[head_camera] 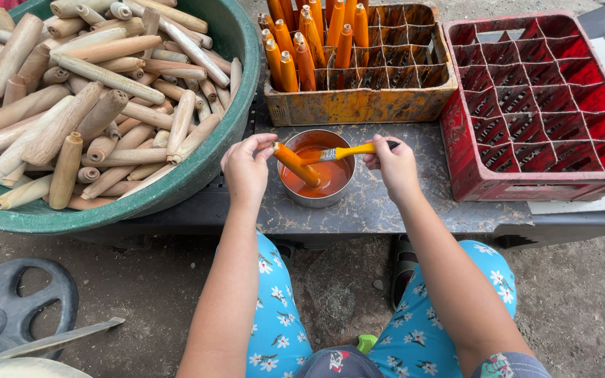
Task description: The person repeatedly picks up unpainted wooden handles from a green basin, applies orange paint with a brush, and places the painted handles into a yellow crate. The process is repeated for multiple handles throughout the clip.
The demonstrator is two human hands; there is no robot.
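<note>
Left hand (pixel 245 168) pinched orange-coated wooden handle (pixel 295 164) over metal bowl (pixel 316 198) of stain. Right hand (pixel 395 165) gripped yellow brush (pixel 348 151), bristles on handle above bowl. Risk: wet handle slipping from pinch, dropping into bowl, splashing. Orange crate (pixel 358 105) behind bowl.

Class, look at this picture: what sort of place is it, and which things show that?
Probably an outdoor craft workshop: a green tub of bare wooden handles, a metal bowl of orange paint, and a crate of painted handles on bare ground.
</note>
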